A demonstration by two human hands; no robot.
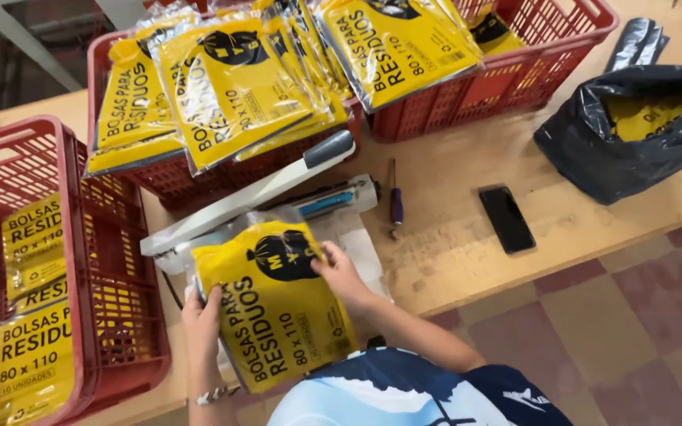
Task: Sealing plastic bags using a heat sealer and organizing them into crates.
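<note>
Glossy packet held in both hands over the sealer

Plastic film, shiny and slightly crinkled, wraps the yellow packet [278, 304], a flat rectangle with black print and a dark bag-shaped emblem near its top. The left hand [201, 319] grips its lower left edge, thumb on the front; the right hand [341, 272] pinches the upper right edge. The packet sits tilted above the near edge of the tabletop [451, 244], a pale, scuffed wooden board, and its top edge lies against the heat sealer [254, 197], whose long white arm with a dark grip is raised at a slant. Whether the packet's mouth lies under the arm is hidden by the packet itself.

Red plastic crates with lattice walls stand around: the left crate [112, 260], cut off by the frame, holds like packets lying flat; the back crates [515, 79] are heaped with more, overlapping. A screwdriver [395, 201] with a blue handle and a black phone [506, 218] lie on the wood. A crumpled black bag [633, 134] at right shows yellow through its opening; its contents are hard to make out.
</note>
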